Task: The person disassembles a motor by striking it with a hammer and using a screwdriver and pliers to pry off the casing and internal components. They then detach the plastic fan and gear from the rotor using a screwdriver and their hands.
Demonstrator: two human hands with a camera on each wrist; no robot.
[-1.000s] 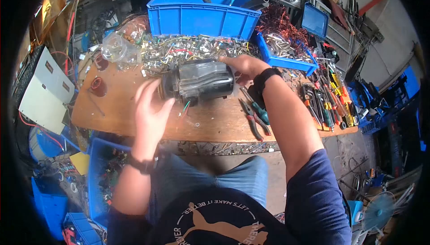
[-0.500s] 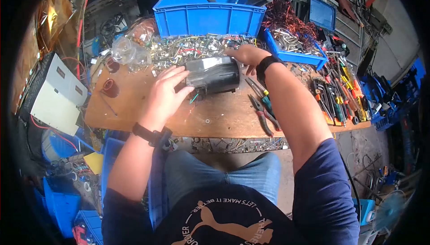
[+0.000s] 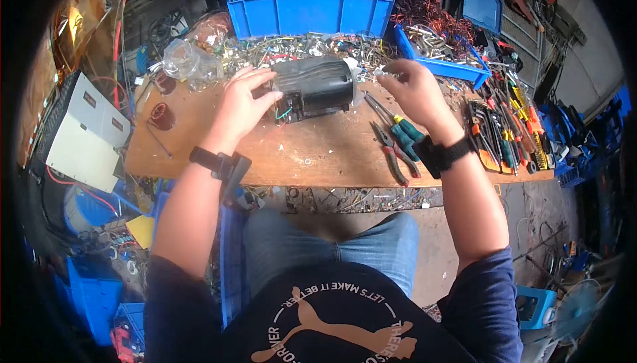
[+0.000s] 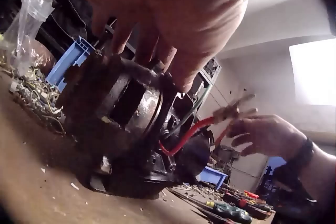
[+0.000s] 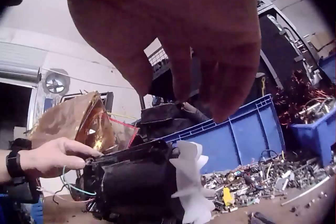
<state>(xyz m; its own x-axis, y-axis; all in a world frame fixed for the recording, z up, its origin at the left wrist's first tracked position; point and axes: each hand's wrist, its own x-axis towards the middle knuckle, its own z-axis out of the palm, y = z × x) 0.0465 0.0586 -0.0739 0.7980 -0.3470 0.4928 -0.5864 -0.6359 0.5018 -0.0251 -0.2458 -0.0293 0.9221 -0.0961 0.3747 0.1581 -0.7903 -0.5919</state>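
Observation:
A black electric motor [image 3: 315, 84] lies on its side on the wooden bench, with a white plastic fan [image 5: 191, 182] on its right end. My left hand [image 3: 242, 104] grips the motor's left end, fingers over the top and thumb at the side, as the left wrist view [image 4: 173, 19] also shows. Green and red wires [image 3: 284, 114] come out by that thumb. Off the fan end, to the right, my right hand [image 3: 421, 94] hovers with loosely bent fingers and nothing in them. Pliers with red handles [image 3: 391, 154] and a green-handled tool [image 3: 406, 134] lie just below it.
A large blue crate [image 3: 308, 11] stands behind a heap of small metal scrap [image 3: 292, 51]. Screwdrivers and other hand tools [image 3: 507, 137] line the bench's right side. Two reddish-brown round parts sit at the left, one nearer the front [image 3: 161, 117]. A smaller blue bin [image 3: 451, 68] holds metal pieces.
My left hand came from beside the motor onto its left end. My right hand left the motor's other end and drew back to the right. The white fan now shows there.

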